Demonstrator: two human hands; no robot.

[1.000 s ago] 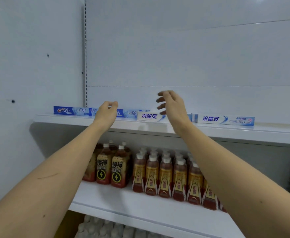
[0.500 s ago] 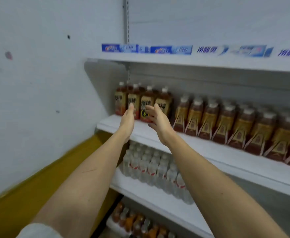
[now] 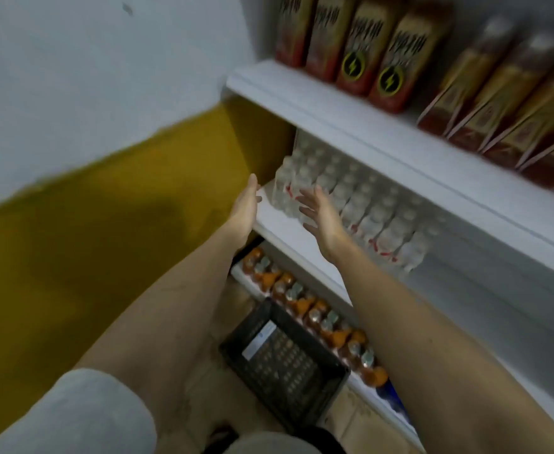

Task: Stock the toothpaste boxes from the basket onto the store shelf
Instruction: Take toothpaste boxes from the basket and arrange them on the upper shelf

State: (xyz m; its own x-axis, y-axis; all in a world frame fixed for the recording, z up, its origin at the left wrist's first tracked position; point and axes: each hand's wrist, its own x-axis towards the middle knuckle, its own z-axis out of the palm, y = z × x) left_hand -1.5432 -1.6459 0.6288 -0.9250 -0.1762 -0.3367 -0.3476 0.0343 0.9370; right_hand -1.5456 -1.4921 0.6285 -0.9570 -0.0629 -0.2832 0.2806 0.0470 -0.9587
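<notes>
A dark plastic basket (image 3: 321,391) stands on the floor below me, against the lowest shelf. One pale toothpaste box (image 3: 258,343) lies inside it near the far left wall. My left hand (image 3: 244,209) and my right hand (image 3: 321,216) are both stretched out empty with straight fingers, level with the shelf of clear bottles and well above the basket. The top shelf with the stocked toothpaste boxes is out of view.
Brown drink bottles (image 3: 380,50) fill the white upper shelf (image 3: 351,126). Clear bottles (image 3: 367,211) stand on the shelf below, orange bottles (image 3: 305,309) on the lowest one. A white and yellow wall (image 3: 105,208) closes the left side.
My view has tipped down from the top shelf to the floor, and the basket has come into sight. Both hands have dropped from the toothpaste shelf to the clear-bottle shelf, still empty.
</notes>
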